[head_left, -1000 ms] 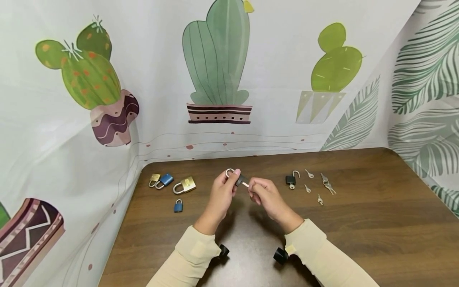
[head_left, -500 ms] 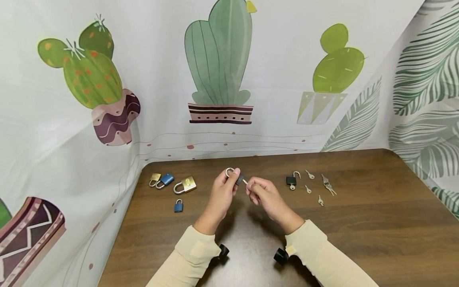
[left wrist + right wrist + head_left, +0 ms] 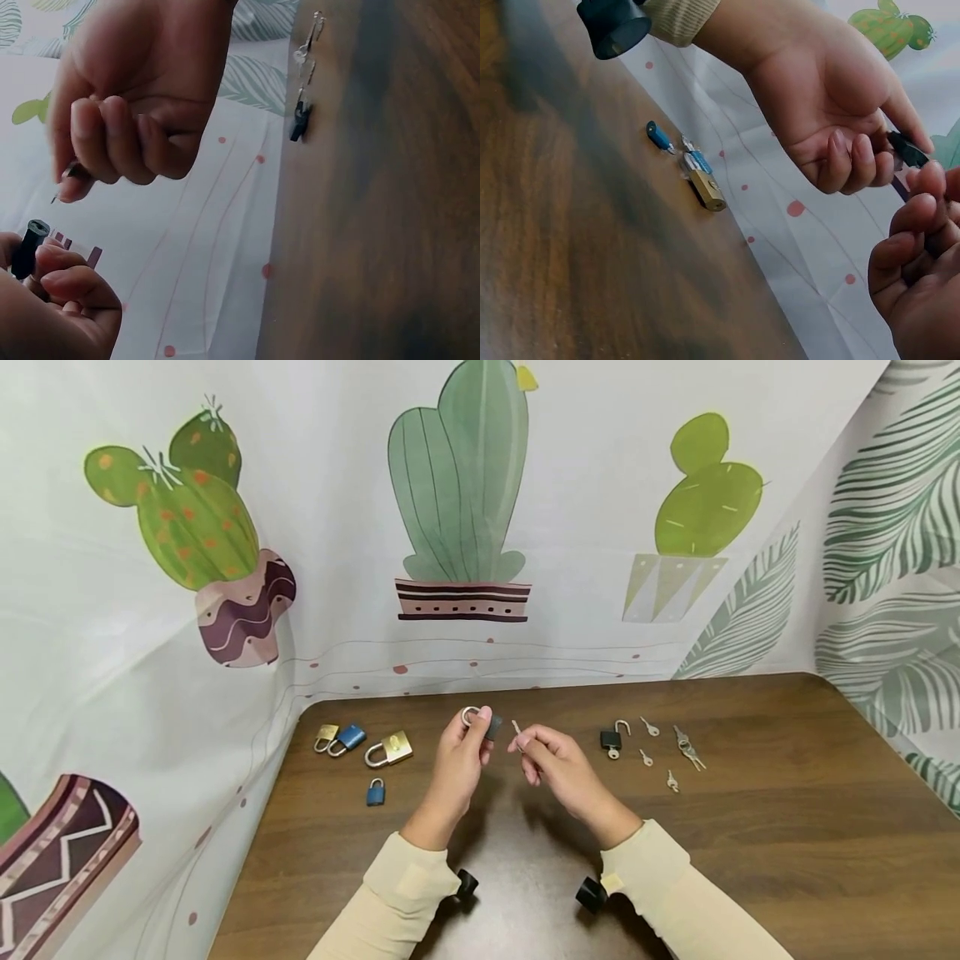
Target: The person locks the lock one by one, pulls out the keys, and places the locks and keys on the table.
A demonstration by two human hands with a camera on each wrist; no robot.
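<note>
1. Head view: my left hand [image 3: 459,758] grips the black padlock [image 3: 491,727] above the table [image 3: 750,852]; my right hand [image 3: 551,760] pinches a small key [image 3: 516,727] just beside it, not inserted. Next, I judge, the tip must meet the keyhole.
2. Left wrist view: right fingers [image 3: 112,142] are curled; the key is barely visible.
3. Right wrist view: no containers anywhere; other padlocks [image 3: 697,176] lie loose.

Dark wooden table [image 3: 787,860] carries two brass padlocks [image 3: 389,748] and two blue padlocks [image 3: 374,792] at left, an open black padlock [image 3: 611,740] and loose keys [image 3: 686,747] at right.
</note>
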